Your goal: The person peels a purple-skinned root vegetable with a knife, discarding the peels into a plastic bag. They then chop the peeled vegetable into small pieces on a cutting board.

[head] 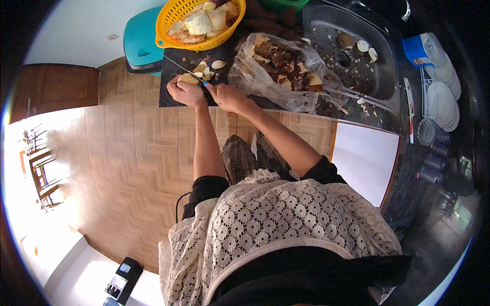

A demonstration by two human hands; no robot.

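My left hand [185, 93] grips a pale tuber piece [188, 78] near the left end of the dark countertop [173, 91]. In my right hand [226, 97] is a kitchen knife [181, 67] with a blue handle, mostly hidden by my fingers. Its long blade slants up and left across the tuber piece; whether the edge is in the flesh I cannot tell. Just beyond the blade lie pale trimmings [204, 70] and a separate cut slice [218, 64]. A yellow plastic colander [162, 28] farther back holds several thick chunks of peeled tuber [199, 23].
A clear plastic bag [245, 70] full of brown peelings spreads right of my hands. Scraps lie in the sink [377, 72]. Another knife [409, 107] rests beside stacked white plates [442, 103] and dark glasses [432, 163]. A teal bin [141, 38] stands left of the counter.
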